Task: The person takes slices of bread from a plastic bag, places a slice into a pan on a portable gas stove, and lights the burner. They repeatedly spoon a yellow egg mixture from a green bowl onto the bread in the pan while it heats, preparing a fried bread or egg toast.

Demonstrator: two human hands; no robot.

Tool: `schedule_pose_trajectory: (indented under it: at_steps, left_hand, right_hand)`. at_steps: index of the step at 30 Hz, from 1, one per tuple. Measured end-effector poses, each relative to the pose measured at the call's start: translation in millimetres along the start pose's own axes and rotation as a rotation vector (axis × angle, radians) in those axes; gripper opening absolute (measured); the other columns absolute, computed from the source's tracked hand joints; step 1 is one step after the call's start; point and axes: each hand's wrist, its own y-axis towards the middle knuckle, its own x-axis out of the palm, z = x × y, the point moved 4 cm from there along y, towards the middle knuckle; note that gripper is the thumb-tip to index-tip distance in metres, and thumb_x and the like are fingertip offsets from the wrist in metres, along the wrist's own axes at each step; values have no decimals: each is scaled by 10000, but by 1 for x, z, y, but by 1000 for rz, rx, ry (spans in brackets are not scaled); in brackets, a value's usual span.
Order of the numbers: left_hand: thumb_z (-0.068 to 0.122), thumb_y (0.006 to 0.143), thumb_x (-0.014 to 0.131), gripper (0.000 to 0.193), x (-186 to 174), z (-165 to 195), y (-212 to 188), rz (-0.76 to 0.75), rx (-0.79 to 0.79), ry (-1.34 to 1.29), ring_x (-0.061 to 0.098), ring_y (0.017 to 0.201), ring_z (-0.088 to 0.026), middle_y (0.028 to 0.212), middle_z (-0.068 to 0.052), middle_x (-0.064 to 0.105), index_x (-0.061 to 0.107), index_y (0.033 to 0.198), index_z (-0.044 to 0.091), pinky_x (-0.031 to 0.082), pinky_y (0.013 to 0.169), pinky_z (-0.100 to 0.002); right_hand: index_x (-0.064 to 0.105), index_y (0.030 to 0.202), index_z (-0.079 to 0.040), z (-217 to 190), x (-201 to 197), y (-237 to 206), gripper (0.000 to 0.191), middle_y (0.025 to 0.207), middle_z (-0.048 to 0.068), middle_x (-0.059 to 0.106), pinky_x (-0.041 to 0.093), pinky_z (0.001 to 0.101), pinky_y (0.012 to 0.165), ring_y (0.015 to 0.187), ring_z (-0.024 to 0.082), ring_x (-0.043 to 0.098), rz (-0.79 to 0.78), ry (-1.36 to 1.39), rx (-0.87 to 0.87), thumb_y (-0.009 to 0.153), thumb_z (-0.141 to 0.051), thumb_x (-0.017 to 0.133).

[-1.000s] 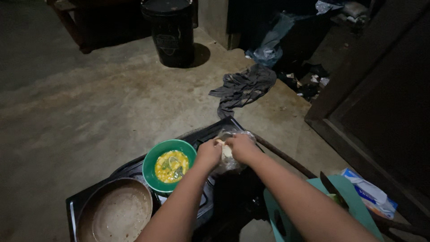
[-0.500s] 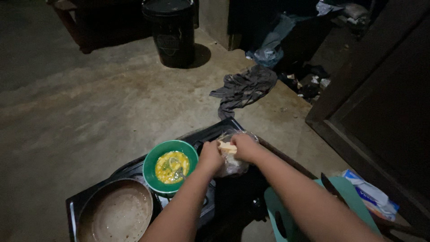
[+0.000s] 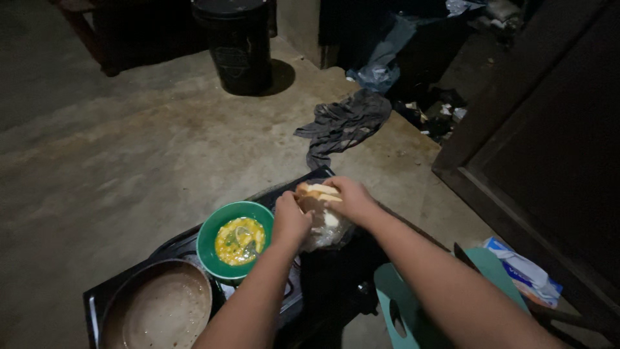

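both hands meet over a clear plastic bag [image 3: 326, 229] of sliced bread [image 3: 316, 194] that sits on the dark stove top [image 3: 187, 245]. the right hand [image 3: 349, 199] is curled over the far end of the loaf, fingers closed on the top slices where they stick out of the bag. the left hand [image 3: 290, 220] is clamped on the near side of the bag, pressing against the bread from the left, so the two hands are close together with the loaf between them and touching both.

just to the left of the left hand stands a green bowl [image 3: 213, 236] with a yellow beaten-egg mix in it and what looks like a utensil resting inside; the bowl's rim is right beside the wrist. further left and nearer to the person is a round metal pan [image 3: 158, 310], dull and smeared inside, touching or nearly touching the bowl.

below the right forearm lies a pale green board [image 3: 394, 297]. out to the right of that arm, on the floor, is a small blue and white packet [image 3: 523, 271]. beyond the hands, a crumpled grey cloth [image 3: 342, 123] lies on the concrete floor [image 3: 129, 148], and further off stands a black bin [image 3: 236, 45]. a dark wooden door [image 3: 549, 148] fills the right side.
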Motion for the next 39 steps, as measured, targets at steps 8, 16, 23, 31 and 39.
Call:
schedule_pose_trajectory:
  at_steps: [8, 16, 23, 31, 39]
  left_hand:
    - [353, 797, 812, 547, 22, -8, 18, 48, 44, -174, 682, 1039, -367, 1127, -208, 703, 624, 1197, 30, 542, 902, -446]
    - [309, 1024, 683, 284, 11, 50, 28, 149, 432, -312, 663, 1049, -290, 1127, -130, 688, 709, 1205, 92, 538, 906, -380]
    - [289, 974, 629, 388, 62, 101, 12, -400, 40, -735, 650, 913, -164, 1058, -69, 697, 632, 1276, 46, 563, 751, -310]
    - [404, 1053, 465, 480, 172, 167, -69, -625, -145, -941, 663, 1039, -180, 1154, -81, 699, 639, 1341, 61, 510, 907, -322]
    - [284, 1011, 529, 547, 296, 241, -171, -839, -207, -1049, 553, 1314, -200, 1479, -99, 576, 470, 1524, 105, 421, 1080, -315]
  right_hand:
    - [546, 1310, -104, 6, -10, -3, 592, 1077, 50, 702, 567, 330, 848, 984, 141, 668, -28, 401, 48, 788, -167, 818]
    - [565, 1428, -69, -38, -64, -42, 509, 1229, 70, 671, 524, 329, 1004, 1145, 159, 633, 233, 616, -43, 947, -152, 711]
    - [682, 1280, -55, -54, -121, -91, 391, 1206, 117, 666, 563, 330, 915, 1089, 175, 657, 479, -90, -78, 913, -154, 773]
    - [602, 1278, -6, 79, -194, -176, 414, 1095, 133, 702, 596, 323, 784, 960, 168, 696, 418, 419, 310, 917, -154, 741]
    - [600, 1307, 43, 212, -268, -314, 415, 1111, 147, 717, 590, 345, 801, 954, 215, 709, 851, 711, 752, 932, -111, 693]
